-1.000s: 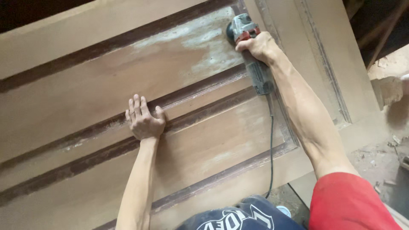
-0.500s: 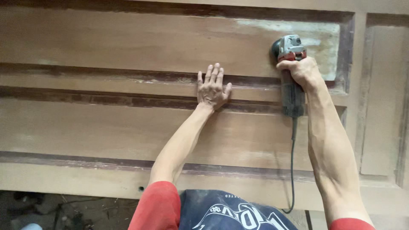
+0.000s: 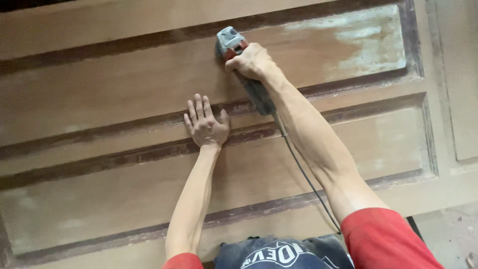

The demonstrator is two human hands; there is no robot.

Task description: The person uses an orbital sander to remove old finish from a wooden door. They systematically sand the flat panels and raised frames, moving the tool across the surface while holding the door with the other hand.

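A large wooden panelled door point(image 3: 99, 89) lies flat in front of me, brown with darker grooves. My right hand point(image 3: 251, 61) grips a grey and red angle grinder point(image 3: 233, 42), its head pressed on the upper panel near the middle. The grinder's dark body point(image 3: 260, 97) and cord point(image 3: 303, 174) run back under my right forearm. My left hand point(image 3: 205, 122) rests flat, fingers spread, on the raised rail between the two panels, just below and left of the grinder.
A pale, whitish sanded patch point(image 3: 368, 40) covers the upper panel's right end. A vertical stile point(image 3: 458, 74) borders the right side. Dusty floor point(image 3: 448, 234) shows at the lower right past the door's edge.
The grinder and my right hand have moved left along the upper panel, away from the pale patch. My left hand stays flat on the rail. The view has shifted.
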